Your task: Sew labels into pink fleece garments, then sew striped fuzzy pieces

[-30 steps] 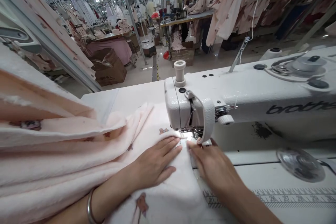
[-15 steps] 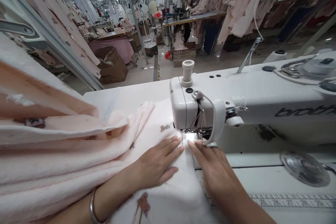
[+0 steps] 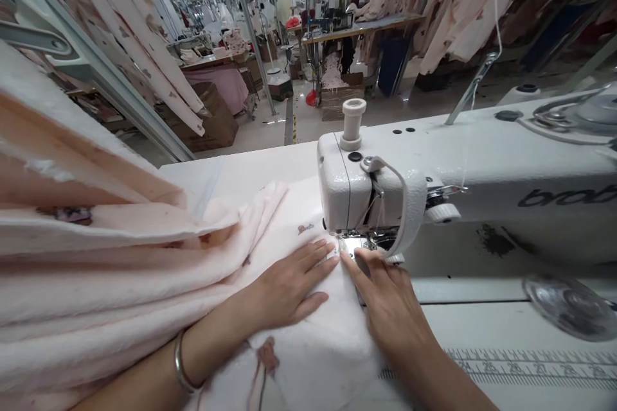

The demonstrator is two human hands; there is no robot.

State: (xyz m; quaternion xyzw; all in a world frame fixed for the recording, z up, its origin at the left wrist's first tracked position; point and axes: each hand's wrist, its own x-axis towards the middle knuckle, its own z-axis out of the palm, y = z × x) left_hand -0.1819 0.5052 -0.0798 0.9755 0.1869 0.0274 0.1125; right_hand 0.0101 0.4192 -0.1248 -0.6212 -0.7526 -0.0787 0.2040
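Pink fabric (image 3: 308, 359) sits under the needle area (image 3: 354, 245), most of it bunched unsewn at left. Left hand (image 3: 284, 286) and right hand (image 3: 390, 305) lie flat and open on it, gripping nothing.

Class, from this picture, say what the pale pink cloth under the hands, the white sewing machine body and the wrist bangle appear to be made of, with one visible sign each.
Pale pink cloth: soft fleecy textile, matte, fuzzy folds. White sewing machine body: probably painted metal, glossy highlights. Wrist bangle: likely silvery metal, shiny.
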